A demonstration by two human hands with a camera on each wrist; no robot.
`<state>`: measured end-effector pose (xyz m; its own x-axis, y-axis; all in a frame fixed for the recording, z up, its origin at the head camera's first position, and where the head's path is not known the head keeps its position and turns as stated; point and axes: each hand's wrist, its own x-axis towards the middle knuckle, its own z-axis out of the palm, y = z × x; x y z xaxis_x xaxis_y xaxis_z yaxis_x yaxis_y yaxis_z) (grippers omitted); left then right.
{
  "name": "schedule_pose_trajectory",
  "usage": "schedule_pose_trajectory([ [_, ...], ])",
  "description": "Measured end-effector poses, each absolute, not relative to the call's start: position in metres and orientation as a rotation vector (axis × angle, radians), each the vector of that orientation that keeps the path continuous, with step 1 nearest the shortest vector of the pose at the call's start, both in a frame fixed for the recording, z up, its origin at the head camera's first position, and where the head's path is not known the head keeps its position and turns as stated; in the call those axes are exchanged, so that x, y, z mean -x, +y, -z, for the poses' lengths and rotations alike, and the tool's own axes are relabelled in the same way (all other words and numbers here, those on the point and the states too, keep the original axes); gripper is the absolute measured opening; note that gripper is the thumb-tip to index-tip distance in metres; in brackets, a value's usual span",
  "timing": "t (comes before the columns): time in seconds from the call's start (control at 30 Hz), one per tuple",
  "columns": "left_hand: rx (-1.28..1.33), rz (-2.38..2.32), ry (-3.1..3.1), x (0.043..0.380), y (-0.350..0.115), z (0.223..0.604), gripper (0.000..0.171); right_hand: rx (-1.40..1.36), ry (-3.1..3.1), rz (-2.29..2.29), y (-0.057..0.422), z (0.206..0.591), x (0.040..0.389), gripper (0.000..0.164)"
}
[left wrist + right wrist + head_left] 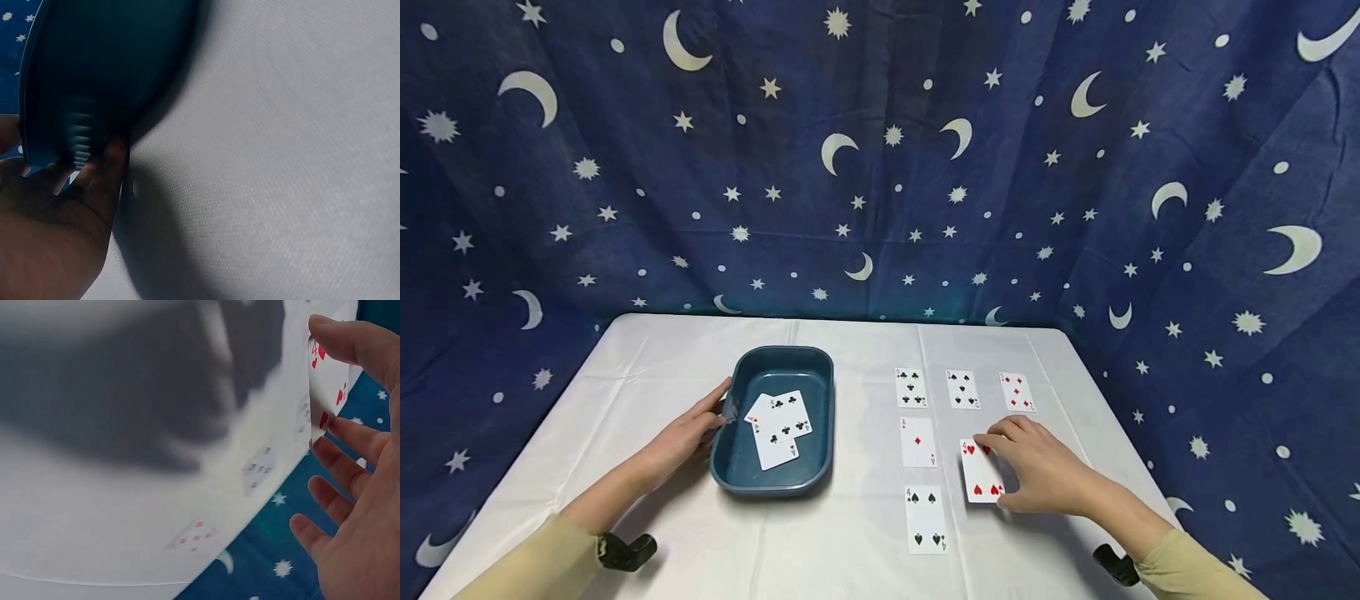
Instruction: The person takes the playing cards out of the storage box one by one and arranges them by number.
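Observation:
My right hand [1041, 467] pinches a four of hearts playing card [981, 477] between thumb and fingertips, the card face up over the white table. In the right wrist view the thumb [331, 331] is at one end of the card and two fingertips at the other; the remaining fingers are apart from it. My left hand [681, 446] grips the left side of a dark teal tray [771, 482], its fingers [106, 181] against the outer wall in the left wrist view. Inside the tray lie a four of clubs [790, 410], a black ace [775, 454] and a mostly covered red card [758, 407].
Five of clubs [911, 388], five of spades [962, 389] and five of diamonds [1017, 392] form a back row. Nearer lie an ace of diamonds [917, 442] and a four of spades [926, 519]. A blue star-and-moon curtain [880, 167] hangs around the white-covered table [662, 350].

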<state>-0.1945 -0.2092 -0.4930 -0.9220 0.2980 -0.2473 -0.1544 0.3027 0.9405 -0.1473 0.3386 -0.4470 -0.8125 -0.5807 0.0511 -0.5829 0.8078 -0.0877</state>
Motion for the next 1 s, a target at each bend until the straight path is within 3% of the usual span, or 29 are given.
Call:
schedule_pose_trajectory([
  [0.5, -0.138, -1.601, 2.231, 0.195, -0.208, 0.491, 0.069, -0.964, -3.032, -0.200, 0.363, 0.473, 0.113, 0.083],
  [1.0, -0.140, -1.611, 2.230, 0.195, -0.209, 0.493, 0.069, -1.002, -3.024, -0.219, 0.364, 0.482, 0.107, 0.084],
])
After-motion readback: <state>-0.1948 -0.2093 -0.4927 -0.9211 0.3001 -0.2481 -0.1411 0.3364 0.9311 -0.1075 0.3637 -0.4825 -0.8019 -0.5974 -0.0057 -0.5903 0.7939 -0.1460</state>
